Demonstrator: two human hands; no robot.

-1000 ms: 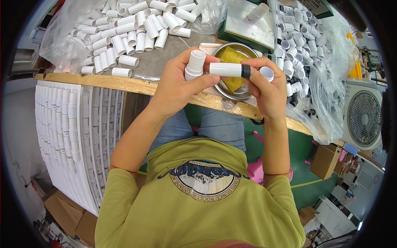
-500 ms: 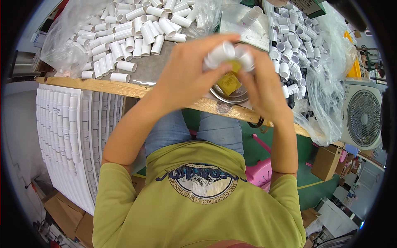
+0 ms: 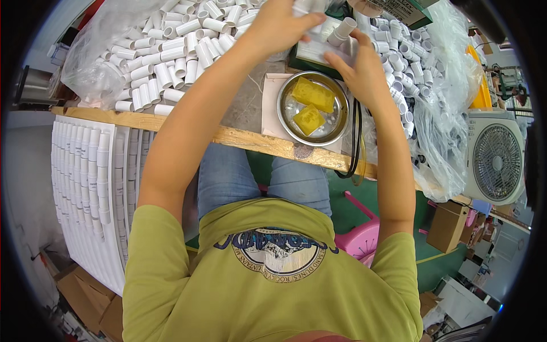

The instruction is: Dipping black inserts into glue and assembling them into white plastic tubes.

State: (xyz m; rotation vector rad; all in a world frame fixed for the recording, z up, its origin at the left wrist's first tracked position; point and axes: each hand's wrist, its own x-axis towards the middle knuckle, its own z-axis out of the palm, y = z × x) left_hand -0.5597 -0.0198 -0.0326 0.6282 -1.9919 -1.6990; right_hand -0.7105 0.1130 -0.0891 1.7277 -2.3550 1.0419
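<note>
At the far edge of the view, my left hand (image 3: 279,25) is closed on a white plastic pipe piece (image 3: 302,7), blurred and partly cut off. My right hand (image 3: 362,68) reaches over a metal-topped box (image 3: 319,51), thumb and fingers apart. Between them a white pipe fitting (image 3: 343,31) stands upright on the box; whether the fingertips touch it I cannot tell. Nearer me, a round steel bowl (image 3: 281,117) holds two wet yellow sponge blocks, one longer (image 3: 315,95) and one smaller (image 3: 309,119).
Loose white pipe pieces (image 3: 162,74) are heaped at the left, and white fittings (image 3: 401,71) in a clear plastic bag (image 3: 439,125) at the right. Black cables (image 3: 354,142) hang over the wooden table edge (image 3: 245,138). A fan (image 3: 497,157) stands far right; a pink stool (image 3: 359,239) is below.
Both hands have moved from above the bowl to the box behind it, and have parted. The right hand no longer shows a white piece in its grasp. Bowl and sponges are now uncovered.
</note>
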